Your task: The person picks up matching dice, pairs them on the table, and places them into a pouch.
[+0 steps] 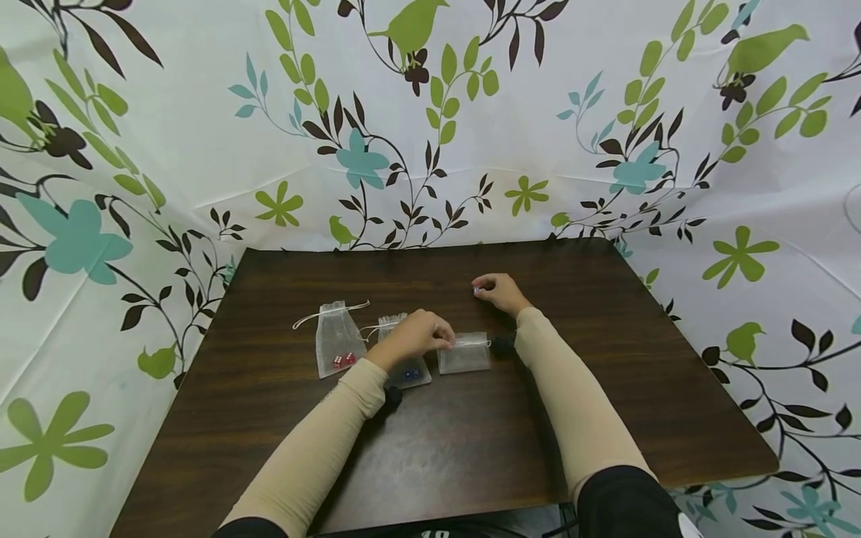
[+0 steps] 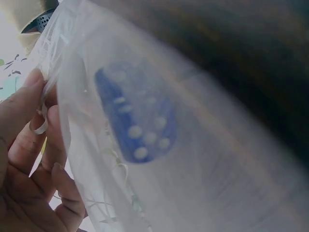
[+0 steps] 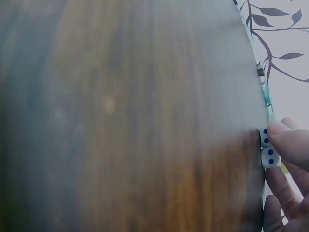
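My left hand (image 1: pixel 415 336) reaches over the middle bag and pinches the edge of the right-hand sheer drawstring bag (image 1: pixel 466 357), near its white cord. In the left wrist view, the fingers (image 2: pixel 29 125) are at the gathered fabric and ribbon. Blue dice (image 2: pixel 140 116) with white dots show through the mesh of the middle drawstring bag (image 1: pixel 415 379), which lies under my left wrist. Farther back on the table, my right hand (image 1: pixel 503 293) holds two white dice (image 3: pixel 270 157) with blue dots between thumb and fingers, close over the wood.
Another sheer drawstring bag (image 1: pixel 332 340) lies at the left with red dice (image 1: pixel 344 360) inside and its cords spread out. Dark wood table (image 1: pixel 444 441) lies beneath everything. A patterned white cloth (image 1: pixel 417 209) hangs behind and along its sides.
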A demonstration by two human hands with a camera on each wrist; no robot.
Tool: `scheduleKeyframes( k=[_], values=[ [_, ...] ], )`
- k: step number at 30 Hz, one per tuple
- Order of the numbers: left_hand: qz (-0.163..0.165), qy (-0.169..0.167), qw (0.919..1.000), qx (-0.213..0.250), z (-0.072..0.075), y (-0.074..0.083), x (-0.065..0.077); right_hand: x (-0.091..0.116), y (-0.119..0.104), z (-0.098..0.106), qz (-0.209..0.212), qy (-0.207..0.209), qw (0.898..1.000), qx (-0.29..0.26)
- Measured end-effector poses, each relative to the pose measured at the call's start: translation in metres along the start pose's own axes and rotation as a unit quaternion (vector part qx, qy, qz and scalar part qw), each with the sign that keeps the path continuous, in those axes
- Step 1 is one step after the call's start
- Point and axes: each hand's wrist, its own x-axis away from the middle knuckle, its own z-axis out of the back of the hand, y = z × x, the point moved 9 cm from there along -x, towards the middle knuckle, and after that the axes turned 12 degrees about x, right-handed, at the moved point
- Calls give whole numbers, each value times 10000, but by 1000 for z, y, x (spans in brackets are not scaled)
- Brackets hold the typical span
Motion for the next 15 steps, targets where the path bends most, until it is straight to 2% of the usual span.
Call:
scheduleKeyframes(
  k=[15],
  values=[
    [-45,-49,10000,-1,-2,-1,1,0,-2,9,-36,170,9995,-277]
  ],
)
